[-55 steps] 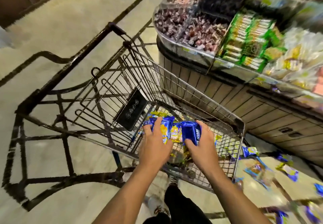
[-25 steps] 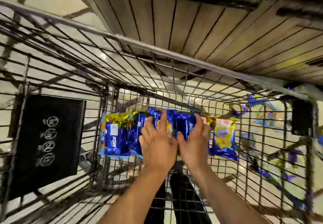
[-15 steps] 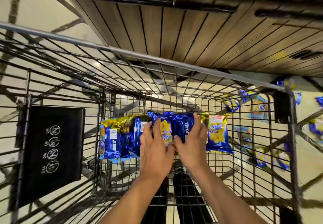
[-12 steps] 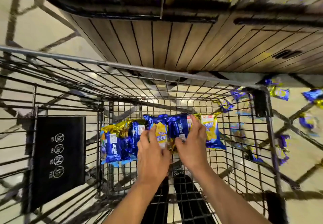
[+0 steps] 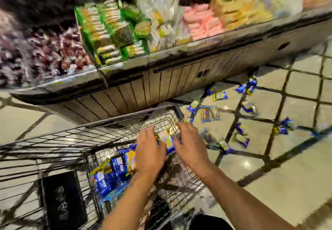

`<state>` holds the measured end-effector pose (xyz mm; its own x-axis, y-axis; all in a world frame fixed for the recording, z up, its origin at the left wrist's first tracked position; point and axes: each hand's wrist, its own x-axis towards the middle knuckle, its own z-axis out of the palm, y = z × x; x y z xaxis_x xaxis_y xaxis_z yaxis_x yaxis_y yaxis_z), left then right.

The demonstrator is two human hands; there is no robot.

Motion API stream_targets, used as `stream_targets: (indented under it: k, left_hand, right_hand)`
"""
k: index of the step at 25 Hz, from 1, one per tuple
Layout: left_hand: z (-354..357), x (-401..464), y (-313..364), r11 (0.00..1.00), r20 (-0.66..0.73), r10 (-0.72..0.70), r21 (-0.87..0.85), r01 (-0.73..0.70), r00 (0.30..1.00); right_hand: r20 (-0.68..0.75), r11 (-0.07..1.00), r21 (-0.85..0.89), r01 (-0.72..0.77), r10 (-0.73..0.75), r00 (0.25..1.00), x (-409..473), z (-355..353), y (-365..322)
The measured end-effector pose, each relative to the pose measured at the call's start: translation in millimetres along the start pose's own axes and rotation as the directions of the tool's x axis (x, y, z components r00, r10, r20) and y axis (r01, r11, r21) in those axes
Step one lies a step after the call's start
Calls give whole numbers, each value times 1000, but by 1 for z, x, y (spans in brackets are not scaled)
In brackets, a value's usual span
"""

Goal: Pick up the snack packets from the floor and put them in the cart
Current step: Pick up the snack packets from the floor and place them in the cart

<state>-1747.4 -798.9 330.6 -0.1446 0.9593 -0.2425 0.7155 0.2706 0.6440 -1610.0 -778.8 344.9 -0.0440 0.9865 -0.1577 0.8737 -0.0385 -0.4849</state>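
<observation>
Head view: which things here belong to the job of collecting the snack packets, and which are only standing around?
Part of the job:
- cart
- packets in the cart
- packets on the floor
- left hand
- right hand

Just around:
- display counter
- green boxes
- pink packs
- black sign in the cart

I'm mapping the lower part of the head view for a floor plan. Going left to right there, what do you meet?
black cart placard → blue snack packets in the cart → left hand → right hand → snack packets on the floor
</observation>
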Motion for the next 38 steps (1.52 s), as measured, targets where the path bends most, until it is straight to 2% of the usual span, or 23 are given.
stream_targets:
  k: [8,13,20,27,33,36,38]
  left_hand:
    - [4,-25,155,914,23,334,238,-330,942]
    - [53,-71,223,823,69,432,377,-424,899]
    - [156,-146,324,709,161,567,404,-578,808]
    - [250,-193,418,601,297,657,349,-719,693]
    - [329,-188,489,539,387,685,302,-787,617]
    - [374,-172,524,496,412,704,296,-816,578]
    - [409,-155,552,508,431,700,260,-821,569]
  right_hand:
    - [-271,999,31,-28,35,962,-38,-138,67]
    - [-310,997,11,-78,77,948,-87,-202,141]
    - [-339,984,-32,-173,152,928,-174,-263,277]
    - [-424,935,-62,-349,292,857,-232,-322,387]
    - [-477,877,-36,-479,406,780,-238,-365,473]
    - [-455,857,-40,-513,442,773,-222,-384,519]
    - [-423,843,-41,-536,471,774,-204,-401,555]
